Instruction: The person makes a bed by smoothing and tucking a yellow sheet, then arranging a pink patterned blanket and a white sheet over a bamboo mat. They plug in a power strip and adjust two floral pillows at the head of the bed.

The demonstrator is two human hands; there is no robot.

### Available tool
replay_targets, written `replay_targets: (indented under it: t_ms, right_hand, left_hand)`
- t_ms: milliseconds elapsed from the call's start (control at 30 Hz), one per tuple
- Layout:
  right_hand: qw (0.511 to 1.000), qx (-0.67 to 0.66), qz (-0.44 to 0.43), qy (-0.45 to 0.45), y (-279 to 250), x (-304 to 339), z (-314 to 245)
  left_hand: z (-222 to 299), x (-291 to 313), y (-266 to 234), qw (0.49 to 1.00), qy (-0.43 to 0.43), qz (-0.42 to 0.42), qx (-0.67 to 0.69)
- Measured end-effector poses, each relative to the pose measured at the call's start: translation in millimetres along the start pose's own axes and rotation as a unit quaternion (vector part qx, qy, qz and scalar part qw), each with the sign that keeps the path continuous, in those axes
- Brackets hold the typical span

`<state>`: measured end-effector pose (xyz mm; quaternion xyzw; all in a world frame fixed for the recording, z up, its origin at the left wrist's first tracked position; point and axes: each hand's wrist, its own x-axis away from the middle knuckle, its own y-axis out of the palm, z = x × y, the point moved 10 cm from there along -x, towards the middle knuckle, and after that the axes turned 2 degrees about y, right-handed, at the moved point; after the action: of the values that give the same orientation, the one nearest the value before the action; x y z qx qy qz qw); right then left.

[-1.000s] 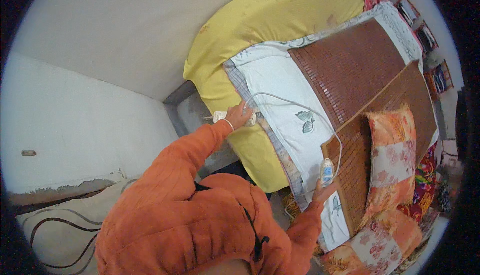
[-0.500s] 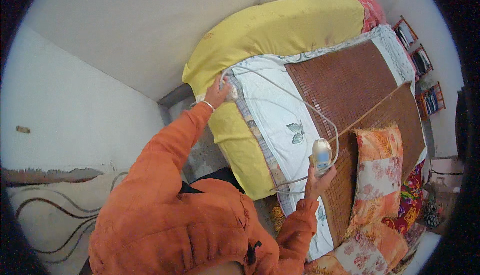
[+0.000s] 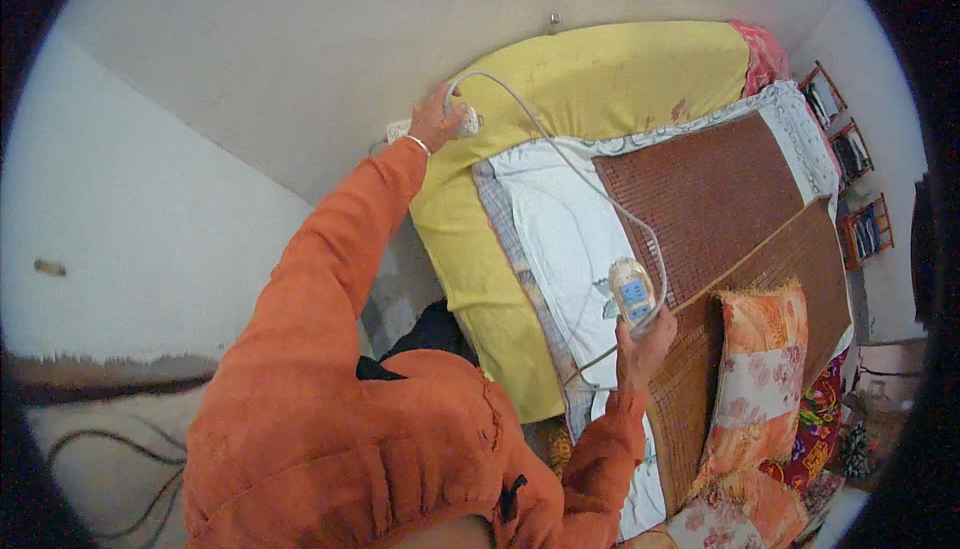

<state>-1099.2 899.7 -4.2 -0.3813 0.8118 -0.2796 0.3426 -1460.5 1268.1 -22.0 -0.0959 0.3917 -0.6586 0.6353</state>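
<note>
Left hand [image 3: 437, 121] was closed on a white plug [image 3: 466, 119] at a white power strip [image 3: 400, 130], 11 o'clock of the yellow mattress [image 3: 600, 79]. Right hand [image 3: 643, 341] gripped a cream oval corded controller [image 3: 632, 292] near 4 o'clock; best to keep the white cord [image 3: 560, 154] slack and the plug square.

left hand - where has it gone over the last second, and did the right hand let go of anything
The left hand travelled from the corner of the white sheet up past the yellow mattress to the white power strip by the wall, holding a plug there. The right hand kept hold of the white controller, lifting it slightly. The cord now arcs between them. Bedding stayed put.
</note>
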Motion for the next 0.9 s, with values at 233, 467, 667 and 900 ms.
replay_targets:
  t_ms: [233,467,667,900]
  right_hand:
    - [0.994,0.039,0.047,0.088,43,-22,8]
    - [0.959,-0.090,0.151,0.223,60,-60,3]
    - [0.959,-0.078,0.135,0.235,78,-91,-10]
    - [0.959,-0.113,0.090,0.243,108,-100,-29]
  left_hand:
    - [-42,-98,78,0.996,0.014,-0.086,0.028]
    - [-94,-180,137,0.991,-0.060,-0.082,0.092]
    - [-133,-194,170,0.993,-0.099,-0.057,-0.038]
    - [-121,-199,154,0.999,-0.013,-0.023,0.035]
